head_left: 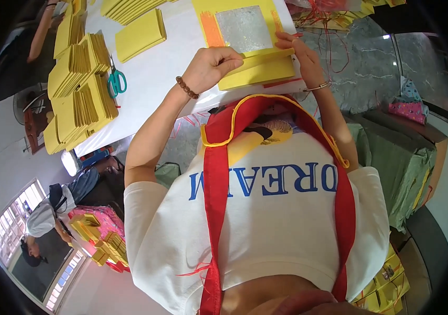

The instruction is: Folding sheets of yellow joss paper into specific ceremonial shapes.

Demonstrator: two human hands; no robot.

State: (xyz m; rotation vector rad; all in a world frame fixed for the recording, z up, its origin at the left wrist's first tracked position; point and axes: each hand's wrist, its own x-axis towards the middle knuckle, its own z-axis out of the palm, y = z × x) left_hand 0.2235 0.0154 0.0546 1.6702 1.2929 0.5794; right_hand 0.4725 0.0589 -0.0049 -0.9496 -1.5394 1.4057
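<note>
A yellow paper sheet (pixel 258 73) with a silver square (pixel 244 29) and orange bands lies at the table's near edge. Its near part is folded over into a raised flap. My left hand (pixel 211 68) is closed, pinching the left end of the fold between thumb and fingers. At the fold's right end, my right hand (pixel 304 59) grips the paper, its fingers partly hidden from view. Left of the sheet lies a stack of folded yellow paper (pixel 141 35). Scissors with teal handles (pixel 117 83) rest farther left on the white table cover (pixel 153 79).
Several bundles of folded yellow paper (pixel 79 100) line the table's left side. Red strings (pixel 329 31) and yellow paper hang at the far right. A green wrapped bale (pixel 392 163) stands to my right. Another person (pixel 43 220) is at the lower left, near yellow bundles (pixel 106 244).
</note>
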